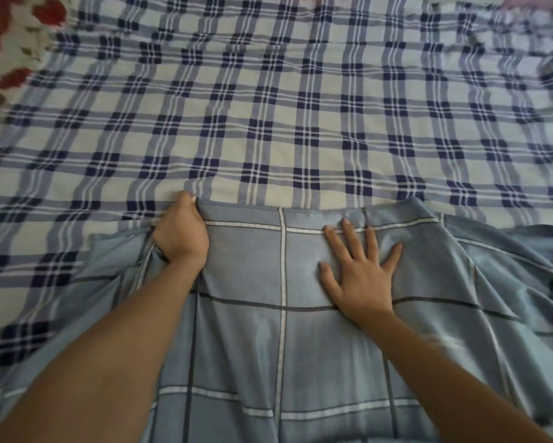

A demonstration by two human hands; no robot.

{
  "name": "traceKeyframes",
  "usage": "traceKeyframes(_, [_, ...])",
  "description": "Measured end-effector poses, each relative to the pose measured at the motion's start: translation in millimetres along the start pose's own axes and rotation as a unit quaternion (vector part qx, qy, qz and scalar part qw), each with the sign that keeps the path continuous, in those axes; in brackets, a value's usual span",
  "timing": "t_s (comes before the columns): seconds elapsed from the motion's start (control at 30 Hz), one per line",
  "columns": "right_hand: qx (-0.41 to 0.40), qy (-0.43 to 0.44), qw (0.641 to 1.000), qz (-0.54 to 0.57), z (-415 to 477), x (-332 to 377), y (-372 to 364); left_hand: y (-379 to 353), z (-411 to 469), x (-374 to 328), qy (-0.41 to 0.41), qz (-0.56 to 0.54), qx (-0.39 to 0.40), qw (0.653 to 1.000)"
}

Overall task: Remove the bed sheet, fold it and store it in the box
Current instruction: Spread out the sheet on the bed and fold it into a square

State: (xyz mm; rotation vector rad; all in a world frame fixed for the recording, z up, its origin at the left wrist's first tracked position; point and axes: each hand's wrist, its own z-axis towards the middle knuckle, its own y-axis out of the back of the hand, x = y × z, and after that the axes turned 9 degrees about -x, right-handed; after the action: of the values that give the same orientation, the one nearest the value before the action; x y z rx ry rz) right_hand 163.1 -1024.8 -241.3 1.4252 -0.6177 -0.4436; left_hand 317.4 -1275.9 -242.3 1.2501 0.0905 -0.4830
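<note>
A grey-blue bed sheet with thin white and dark grid lines lies partly folded across the near half of the bed. Its far edge runs just beyond my hands. My left hand is closed on the sheet's far left edge, with the cloth bunched under the fingers. My right hand rests flat on the sheet with its fingers spread, pressing the cloth down. The sheet's right side lies in loose wrinkles. No box is in view.
Under the grey-blue sheet a blue and white plaid cover spreads over the whole bed. A white cloth with red flowers shows at the far left corner.
</note>
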Motion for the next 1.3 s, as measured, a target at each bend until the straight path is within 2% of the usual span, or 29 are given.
traceKeyframes(0.13, [-0.02, -0.008, 1.0, 0.0, 7.1, 0.8, -7.6, 12.9, -2.9, -9.8, 0.042, 0.006, 0.005, 0.999])
traceKeyframes(0.2, [-0.02, -0.009, 1.0, 0.015, 12.0, 7.1, -6.3, 28.9, -19.2, -15.7, 0.047, -0.025, -0.053, 0.997])
traceKeyframes(0.27, [-0.008, -0.002, 1.0, 0.026, 13.1, 9.6, -2.7, 50.3, -66.4, -37.0, -0.045, -0.076, -0.073, 0.993])
traceKeyframes(0.33, [0.0, -0.001, 0.998, 0.061, 11.9, 10.7, -0.2, 55.7, -132.2, -65.3, -0.12, -0.104, 0.019, 0.987])
traceKeyframes(0.37, [0.005, -0.002, 0.996, 0.088, 12.0, 8.5, 2.6, 53.5, -163.4, -83.3, -0.117, -0.097, 0.073, 0.986])
traceKeyframes(0.43, [0.018, 0.025, 0.989, 0.144, 14.7, -1.5, 14.3, 47.2, -212.3, -122.5, -0.028, -0.054, 0.124, 0.99])
traceKeyframes(0.5, [0.073, 0.045, 0.97, 0.228, 22.2, -18.9, 32.0, 40.0, -232.8, -151.8, 0.053, -0.033, 0.12, 0.991])
traceKeyframes(0.53, [0.096, 0.027, 0.95, 0.295, 22.9, -31.2, 43.9, 33.5, -236.1, -158.7, 0.071, -0.017, 0.107, 0.992])
traceKeyframes(0.57, [0.09, 0.002, 0.933, 0.347, 19.5, -46.0, 55.5, 28.5, -238.9, -160.7, 0.078, 0.001, 0.097, 0.992])
traceKeyframes(0.6, [0.051, -0.024, 0.933, 0.357, 14.9, -67.2, 65.1, 23.7, -242.4, -163.0, 0.08, 0.009, 0.09, 0.993])
traceKeyframes(0.63, [-0.005, -0.052, 0.949, 0.311, 6.8, -92.7, 75.5, 20.2, -245.2, -165.6, 0.078, 0.012, 0.093, 0.993])
traceKeyframes(0.7, [-0.08, -0.127, 0.982, 0.111, -16.5, -147.9, 96.2, 22.0, -246.7, -169.6, 0.079, 0.019, 0.102, 0.991])
traceKeyframes(0.73, [-0.064, -0.177, 0.982, 0.007, -27.6, -174.9, 105.7, 21.8, -244.6, -169.9, 0.085, 0.02, 0.105, 0.991])
traceKeyframes(0.77, [-0.009, -0.235, 0.969, -0.077, -41.1, -203.8, 115.9, 23.7, -245.2, -173.2, 0.092, 0.019, 0.115, 0.989])
traceKeyframes(0.83, [0.126, -0.322, 0.922, -0.176, -62.1, -246.5, 130.2, 26.6, -244.4, -174.9, 0.093, 0.024, 0.128, 0.987])
traceKeyframes(0.9, [0.207, -0.354, 0.894, -0.179, -78.3, -273.4, 137.0, 29.9, -243.3, -176.4, 0.091, 0.029, 0.133, 0.987])
traceKeyframes(0.93, [0.216, -0.339, 0.901, -0.165, -82.4, -282.7, 138.6, 31.5, -243.9, -176.5, 0.091, 0.03, 0.134, 0.986])
traceKeyframes(1.03, [0.122, -0.289, 0.937, -0.155, -68.3, -301.1, 149.7, 34.8, -249.9, -174.7, 0.091, 0.038, 0.137, 0.986])
traceKeyframes(1.1, [0.03, -0.303, 0.943, -0.132, -41.8, -316.6, 164.4, 34.9, -251.9, -174.0, 0.09, 0.034, 0.136, 0.986])
traceKeyframes(1.17, [-0.029, -0.308, 0.946, -0.1, -9.5, -331.5, 180.0, 33.9, -250.4, -176.8, 0.086, 0.032, 0.126, 0.988])
traceKeyframes(1.3, [-0.042, -0.276, 0.954, -0.107, 31.8, -351.1, 184.1, 30.5, -249.5, -178.5, 0.079, 0.026, 0.092, 0.992])
